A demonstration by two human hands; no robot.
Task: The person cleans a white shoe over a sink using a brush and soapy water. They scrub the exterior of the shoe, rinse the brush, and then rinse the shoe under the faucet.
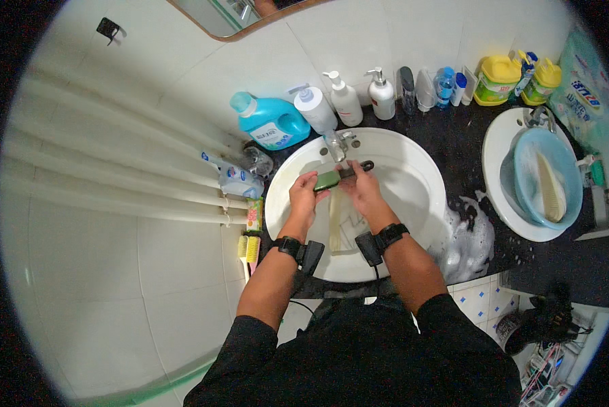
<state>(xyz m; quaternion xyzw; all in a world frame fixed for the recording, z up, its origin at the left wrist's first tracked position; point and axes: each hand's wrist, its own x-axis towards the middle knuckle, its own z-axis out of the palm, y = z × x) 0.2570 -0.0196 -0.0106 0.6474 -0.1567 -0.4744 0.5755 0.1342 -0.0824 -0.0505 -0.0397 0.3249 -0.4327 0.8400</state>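
Note:
Over the white sink (423, 169), below the metal tap (336, 144), both hands hold a long tool with a green block-like part (327, 180) and a black handle that has a hole at its end. My left hand (303, 192) is closed on the green end. My right hand (364, 190) grips the black handle. Its exact kind cannot be made out. Beneath the hands, a pale upright strip (336, 227) shows in the sink, with thin dark lines beside it. Each wrist wears a black strap with a small black box.
Behind the sink stand a blue detergent jug (274, 123) and several white pump bottles (346, 100). At right, a second sink (496, 146) holds a blue basin (521, 180) with a pale ridged board (551, 190) in suds. Foam (470, 241) covers the black counter. Brushes (248, 252) lie at left.

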